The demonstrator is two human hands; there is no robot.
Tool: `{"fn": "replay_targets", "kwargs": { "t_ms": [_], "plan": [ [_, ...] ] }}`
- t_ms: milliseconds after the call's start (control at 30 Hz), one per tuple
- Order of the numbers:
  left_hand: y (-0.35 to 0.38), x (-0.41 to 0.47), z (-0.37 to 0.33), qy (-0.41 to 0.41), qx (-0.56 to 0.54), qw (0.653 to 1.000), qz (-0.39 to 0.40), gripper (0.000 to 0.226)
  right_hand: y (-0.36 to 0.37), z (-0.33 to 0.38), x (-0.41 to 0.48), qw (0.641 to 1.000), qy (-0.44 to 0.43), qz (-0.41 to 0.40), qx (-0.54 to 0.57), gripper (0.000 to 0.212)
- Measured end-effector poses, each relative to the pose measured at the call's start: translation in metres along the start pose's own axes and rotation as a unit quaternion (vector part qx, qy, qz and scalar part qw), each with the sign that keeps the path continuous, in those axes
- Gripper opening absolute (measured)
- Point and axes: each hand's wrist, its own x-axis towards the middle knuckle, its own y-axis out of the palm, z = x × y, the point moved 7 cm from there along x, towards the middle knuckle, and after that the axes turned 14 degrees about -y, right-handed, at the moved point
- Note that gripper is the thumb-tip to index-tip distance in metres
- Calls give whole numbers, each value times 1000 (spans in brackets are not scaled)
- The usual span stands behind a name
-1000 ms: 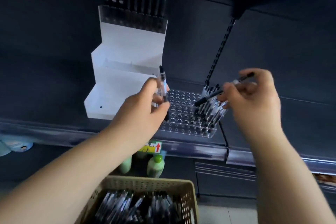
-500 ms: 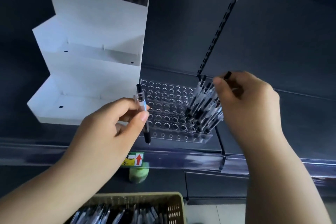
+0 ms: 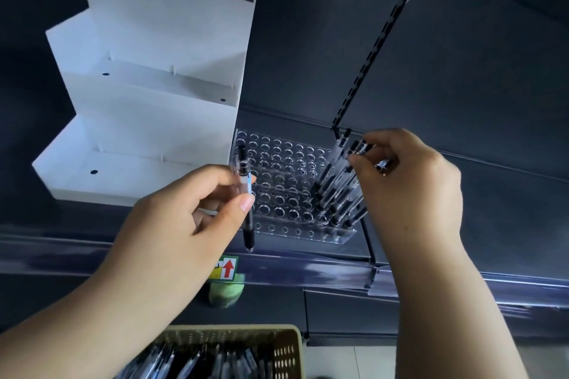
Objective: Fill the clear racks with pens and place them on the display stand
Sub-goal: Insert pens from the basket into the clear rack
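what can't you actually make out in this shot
Head view:
Pens in the basket: count cut off by the bottom edge.
Display stand top tier: cut off by the top edge.
What the right hand grips at the clear rack: hidden by its fingers.
Arrow label text: too small.

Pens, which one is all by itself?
The black-and-clear pen pinched upright in the left hand; the other pens are bunched in the clear holed rack or piled in the beige basket.
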Motion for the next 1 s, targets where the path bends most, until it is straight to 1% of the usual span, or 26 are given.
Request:
{"fn": "replay_targets", "kwargs": {
  "t_ms": [133,233,300,400,500,533,633,700,800,867,933,1000],
  "plan": [
    [0,0,0,-4,-5,1000,0,26,-2,2,-2,999,-18,-20,-25,9],
    [0,0,0,-7,-6,1000,-1,25,-3,8,-3,998,-44,-26,-44,6],
    [1,-1,-1,-6,-3,1000,-1,24,-2,12,-2,997,-60,-20,-50,8],
    [1,-1,-1,-5,4,1000,-2,14,-3,14,-3,996,-70,-13,-50,9],
    [3,0,-2,3,11,1000,-4,15,-4,10,-3,996,-62,-5,-56,14],
    [4,1,-2,5,9,1000,-4,15,-5,9,-4,997,-57,-4,-54,17],
    [8,4,-7,15,-16,1000,1,28,-8,5,-4,998,-43,-9,-37,23],
    [12,7,-14,32,-28,999,5,30,-11,4,-4,999,-40,-21,-28,23],
    [22,12,-31,72,-46,996,9,27,-16,2,-5,999,-42,-26,-16,22],
    [34,16,-38,91,-50,995,9,19,-20,1,-5,998,-45,-30,-10,21],
    [49,21,-43,107,-42,993,8,6,-25,-1,-6,998,-47,-37,2,20],
    [65,24,-46,127,-15,992,4,8,-29,-4,-7,998,-50,-39,12,20]
  ]
}}
